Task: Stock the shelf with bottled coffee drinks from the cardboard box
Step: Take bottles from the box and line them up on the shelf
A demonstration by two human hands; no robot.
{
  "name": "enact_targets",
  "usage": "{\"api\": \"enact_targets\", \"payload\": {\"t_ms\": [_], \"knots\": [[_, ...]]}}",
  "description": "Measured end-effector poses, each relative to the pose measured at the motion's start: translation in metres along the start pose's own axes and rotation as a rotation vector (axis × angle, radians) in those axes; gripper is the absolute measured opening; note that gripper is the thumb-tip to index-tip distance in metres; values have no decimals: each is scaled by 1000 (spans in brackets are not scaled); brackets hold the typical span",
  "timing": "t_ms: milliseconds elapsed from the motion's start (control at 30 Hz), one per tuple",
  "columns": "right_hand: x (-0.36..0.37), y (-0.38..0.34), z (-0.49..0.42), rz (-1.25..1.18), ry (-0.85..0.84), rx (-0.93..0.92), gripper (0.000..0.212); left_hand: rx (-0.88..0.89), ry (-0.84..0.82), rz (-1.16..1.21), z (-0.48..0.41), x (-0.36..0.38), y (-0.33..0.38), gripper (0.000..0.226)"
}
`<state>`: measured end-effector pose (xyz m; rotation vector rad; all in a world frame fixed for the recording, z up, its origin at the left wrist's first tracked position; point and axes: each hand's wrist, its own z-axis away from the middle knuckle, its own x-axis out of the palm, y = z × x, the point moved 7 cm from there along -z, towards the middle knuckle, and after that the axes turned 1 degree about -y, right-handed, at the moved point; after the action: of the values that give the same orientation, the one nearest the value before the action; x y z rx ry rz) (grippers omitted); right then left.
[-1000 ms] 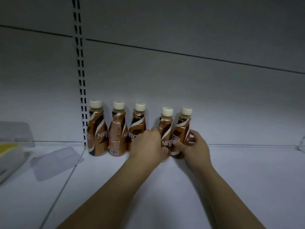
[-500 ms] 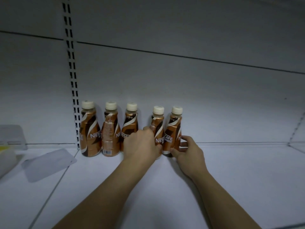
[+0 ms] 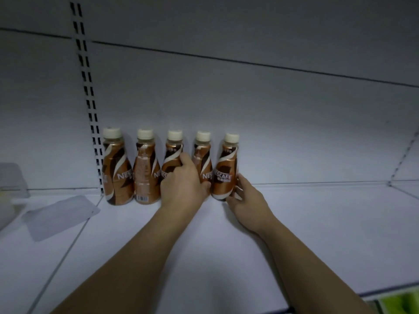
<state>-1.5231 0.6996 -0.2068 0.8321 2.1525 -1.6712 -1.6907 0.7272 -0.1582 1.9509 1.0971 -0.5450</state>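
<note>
five bottles (image 3: 116, 173) stand in a row at the back of the shelf (image 3: 317, 223). left hand (image 3: 181, 184) grips the fourth bottle (image 3: 203, 155), right hand (image 3: 247, 200) holds the fifth bottle (image 3: 225, 175). cardboard box not in view; stocking judged at an early stage.

Arms outstretched; left hand (image 3: 183, 184) grips second-from-right bottle (image 3: 202, 155), right hand (image 3: 247, 200) grips rightmost bottle (image 3: 224, 175).

A grey-white back panel (image 3: 249, 109) fills the upper view, crossed by a dark horizontal seam (image 3: 226, 61). A slotted upright (image 3: 89, 105) runs down its left side; a second upright (image 3: 405, 155) stands far right. A clear plastic sheet (image 3: 59, 215) lies flat at lower left, near a translucent plastic piece (image 3: 11, 180). Something green (image 3: 401, 302), blurred, shows at bottom right.
</note>
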Motion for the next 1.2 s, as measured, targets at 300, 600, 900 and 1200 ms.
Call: {"api": "enact_targets", "payload": {"t_ms": [300, 600, 900, 1200], "knots": [[11, -3, -3, 168, -152, 89, 80, 25, -84, 49, 3, 15, -4, 32], [-8, -18, 12, 186, -37, 166, 105, 104, -130, 78, 15, 5, 0, 33], [-103, -52, 52, 581, 132, 9, 90, 415, -149, 120, 31, -23, 64, 55], [-188, -39, 127, 665, 259, 120, 92, 643, -319, 191, 67, -29, 168, 73]]}}
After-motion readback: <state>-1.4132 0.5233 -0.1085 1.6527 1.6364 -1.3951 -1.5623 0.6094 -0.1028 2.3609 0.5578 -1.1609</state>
